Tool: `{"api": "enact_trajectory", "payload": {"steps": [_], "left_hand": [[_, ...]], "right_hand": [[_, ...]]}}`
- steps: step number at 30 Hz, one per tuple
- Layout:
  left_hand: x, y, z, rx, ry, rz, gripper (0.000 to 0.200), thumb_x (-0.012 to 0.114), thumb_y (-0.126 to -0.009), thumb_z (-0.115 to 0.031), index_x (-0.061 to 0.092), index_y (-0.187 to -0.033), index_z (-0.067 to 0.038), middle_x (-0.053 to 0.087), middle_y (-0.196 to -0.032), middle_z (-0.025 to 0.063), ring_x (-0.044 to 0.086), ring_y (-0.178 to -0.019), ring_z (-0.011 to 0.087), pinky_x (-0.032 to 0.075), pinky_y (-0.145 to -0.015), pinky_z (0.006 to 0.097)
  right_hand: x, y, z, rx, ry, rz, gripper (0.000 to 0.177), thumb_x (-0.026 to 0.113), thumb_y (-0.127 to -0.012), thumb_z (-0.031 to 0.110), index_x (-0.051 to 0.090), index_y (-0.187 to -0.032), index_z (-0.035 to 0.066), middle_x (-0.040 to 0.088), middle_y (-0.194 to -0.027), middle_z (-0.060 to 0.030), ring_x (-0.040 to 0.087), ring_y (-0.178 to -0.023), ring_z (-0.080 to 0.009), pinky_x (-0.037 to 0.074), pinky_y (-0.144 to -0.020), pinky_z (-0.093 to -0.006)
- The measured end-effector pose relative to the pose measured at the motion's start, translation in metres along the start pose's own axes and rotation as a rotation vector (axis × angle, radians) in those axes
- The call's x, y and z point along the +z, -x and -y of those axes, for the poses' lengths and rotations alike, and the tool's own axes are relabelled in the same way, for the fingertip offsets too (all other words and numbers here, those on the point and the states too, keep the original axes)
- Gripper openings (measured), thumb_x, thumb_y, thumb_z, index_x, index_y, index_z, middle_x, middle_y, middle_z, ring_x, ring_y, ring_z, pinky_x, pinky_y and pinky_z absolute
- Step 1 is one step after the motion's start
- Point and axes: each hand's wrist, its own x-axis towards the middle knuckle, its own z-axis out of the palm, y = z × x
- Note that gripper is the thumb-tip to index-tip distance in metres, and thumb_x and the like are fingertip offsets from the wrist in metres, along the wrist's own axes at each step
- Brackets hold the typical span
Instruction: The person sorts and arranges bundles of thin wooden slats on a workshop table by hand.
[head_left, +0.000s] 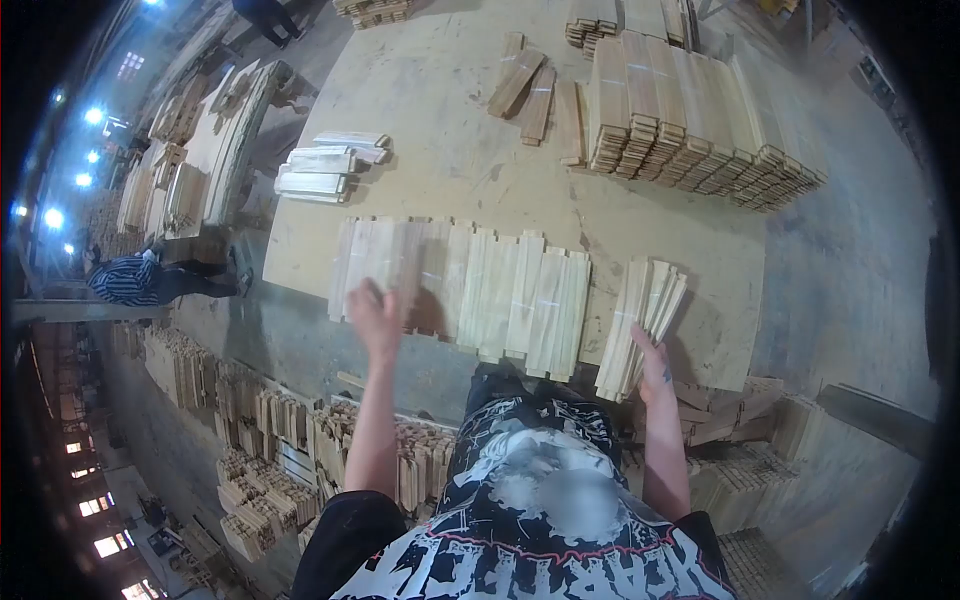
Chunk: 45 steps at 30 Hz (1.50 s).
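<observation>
A row of pale wooden planks (480, 290) lies side by side along the near edge of the table. Over the row's left part hangs my left hand (374, 318), its fingers curled and a shadow beside it; I see nothing in them. At the right, my right hand (654, 368) grips the side of a bundle of wooden planks (632, 320), thumb toward the top. Its other fingers are partly hidden by the bundle.
The big table (430, 130) also carries a small pile of white planks (320, 172), several loose brown planks (537, 105) and a long tall stack of planks (690, 110). Stacked wood (270, 420) stands below the near edge. A person in a striped top (130, 280) is at left.
</observation>
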Motion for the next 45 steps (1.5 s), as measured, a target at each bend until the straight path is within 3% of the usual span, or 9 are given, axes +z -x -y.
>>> {"api": "enact_trajectory", "payload": {"steps": [7, 14, 19, 20, 23, 26, 36, 39, 45], "left_hand": [[-0.017, -0.100, 0.142, -0.131, -0.114, -0.096, 0.048, 0.073, -0.087, -0.023, 0.060, -0.126, 0.001, 0.057, -0.118, 0.0228, 0.055, -0.112, 0.0410, 0.044, -0.096, 0.0485], [-0.012, -0.101, 0.171, -0.003, 0.008, 0.032, 0.038, 0.072, -0.092, -0.022, 0.065, -0.127, -0.010, 0.059, -0.118, 0.0156, 0.057, -0.112, 0.0347, 0.046, -0.096, 0.0454], [-0.018, -0.091, 0.122, 0.100, -0.081, -0.102, 0.034, 0.069, -0.094, -0.016, 0.064, -0.125, -0.004, 0.058, -0.117, 0.0157, 0.056, -0.110, 0.0342, 0.046, -0.094, 0.0450], [-0.019, -0.086, 0.092, 0.175, 0.045, -0.122, 0.029, 0.063, -0.093, -0.013, 0.064, -0.120, -0.003, 0.062, -0.107, 0.0164, 0.059, -0.099, 0.0372, 0.047, -0.087, 0.0473], [0.010, -0.042, 0.033, 0.063, 0.680, 0.439, 0.026, 0.065, -0.095, -0.015, 0.065, -0.118, -0.003, 0.065, -0.099, 0.0134, 0.062, -0.088, 0.0266, 0.050, -0.080, 0.0383], [-0.009, -0.015, -0.047, -0.109, 0.855, 0.920, 0.044, 0.075, -0.092, -0.022, 0.062, -0.127, 0.000, 0.068, -0.102, 0.0123, 0.064, -0.084, 0.0163, 0.053, -0.071, 0.0297], [0.037, 0.009, -0.067, -0.116, 0.808, 0.908, 0.062, 0.080, -0.086, -0.024, 0.056, -0.133, 0.008, 0.071, -0.109, 0.0165, 0.066, -0.100, 0.0192, 0.052, -0.089, 0.0332], [0.027, 0.001, -0.082, -0.152, 0.681, 0.845, 0.073, 0.082, -0.082, -0.028, 0.052, -0.137, 0.008, 0.068, -0.122, 0.0254, 0.066, -0.113, 0.0305, 0.050, -0.098, 0.0389], [0.048, 0.007, -0.076, -0.067, 0.529, 0.651, 0.057, 0.076, -0.087, -0.018, 0.055, -0.135, 0.004, 0.068, -0.114, 0.0230, 0.067, -0.105, 0.0337, 0.052, -0.092, 0.0415]], "right_hand": [[0.064, 0.009, -0.016, -0.008, -0.083, 0.065, 0.064, 0.076, -0.090, 0.030, 0.052, -0.141, 0.000, 0.062, -0.131, -0.0112, 0.060, -0.120, -0.0229, 0.048, -0.104, -0.0380], [0.149, 0.028, -0.033, -0.029, -0.211, 0.113, 0.064, 0.077, -0.090, 0.024, 0.049, -0.144, 0.002, 0.060, -0.133, -0.0100, 0.060, -0.120, -0.0222, 0.048, -0.105, -0.0385], [0.186, 0.038, -0.043, 0.042, -0.237, 0.162, 0.056, 0.076, -0.091, 0.022, 0.054, -0.138, 0.001, 0.064, -0.128, -0.0098, 0.061, -0.119, -0.0217, 0.049, -0.103, -0.0371], [0.193, 0.038, -0.045, 0.044, -0.225, 0.153, 0.056, 0.077, -0.090, 0.021, 0.054, -0.138, 0.001, 0.064, -0.128, -0.0101, 0.062, -0.118, -0.0217, 0.049, -0.103, -0.0371], [0.217, 0.043, -0.036, 0.052, -0.173, 0.148, 0.057, 0.079, -0.088, 0.021, 0.056, -0.136, 0.001, 0.064, -0.127, -0.0107, 0.063, -0.116, -0.0214, 0.050, -0.101, -0.0369], [0.243, 0.049, -0.025, 0.006, -0.134, 0.132, 0.058, 0.080, -0.087, 0.021, 0.056, -0.135, 0.000, 0.065, -0.125, -0.0114, 0.064, -0.113, -0.0210, 0.051, -0.100, -0.0366], [0.200, 0.038, -0.026, -0.001, -0.143, 0.140, 0.054, 0.080, -0.085, 0.022, 0.062, -0.130, -0.002, 0.069, -0.120, -0.0136, 0.066, -0.112, -0.0224, 0.053, -0.097, -0.0378], [0.174, 0.036, -0.022, 0.018, -0.161, 0.182, 0.056, 0.079, -0.085, 0.024, 0.062, -0.132, -0.003, 0.070, -0.121, -0.0149, 0.067, -0.112, -0.0234, 0.052, -0.099, -0.0389], [0.110, 0.017, -0.026, -0.032, -0.065, 0.085, 0.056, 0.074, -0.088, 0.024, 0.060, -0.133, -0.005, 0.070, -0.122, -0.0178, 0.068, -0.112, -0.0259, 0.052, -0.101, -0.0391]]}}
